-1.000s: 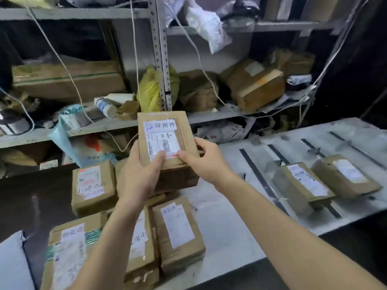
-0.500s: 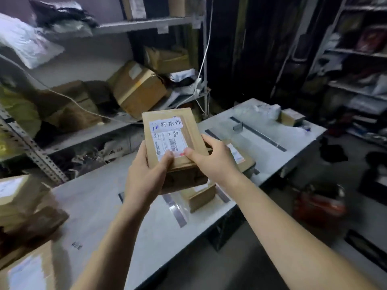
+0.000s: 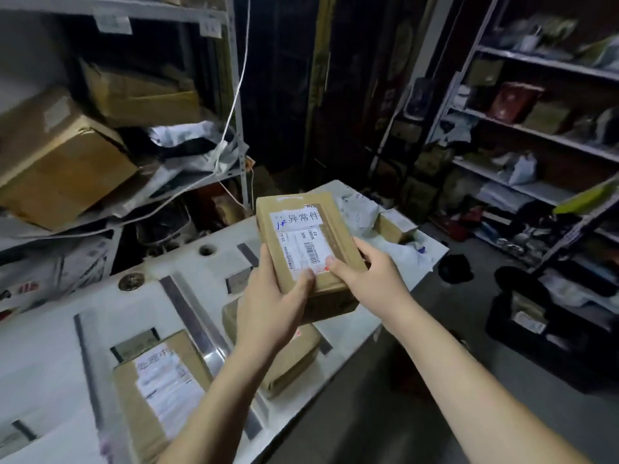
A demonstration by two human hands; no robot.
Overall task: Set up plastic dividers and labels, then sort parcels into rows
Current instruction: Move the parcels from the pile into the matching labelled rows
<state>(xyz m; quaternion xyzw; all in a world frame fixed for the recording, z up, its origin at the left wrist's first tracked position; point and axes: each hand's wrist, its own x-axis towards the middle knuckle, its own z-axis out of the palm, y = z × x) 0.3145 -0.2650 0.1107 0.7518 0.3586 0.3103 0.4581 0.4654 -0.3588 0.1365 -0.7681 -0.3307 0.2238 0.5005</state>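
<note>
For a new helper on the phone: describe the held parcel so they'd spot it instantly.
Start at the white table with dark divider strips. Above it, the left hand and right hand hold a brown parcel. Only it is off the table, with blue pen on its white strip.

Brown labelled parcel (image 3: 303, 239) — held above table, two parcels (image 3: 160, 386) below

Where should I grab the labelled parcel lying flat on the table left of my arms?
Grip the flat parcel across its long side edges, coming down from above, fingers on the left where bare table shows. It lies flat, label up, so its underside is unreachable; the divider strip runs close along its right edge.
</note>
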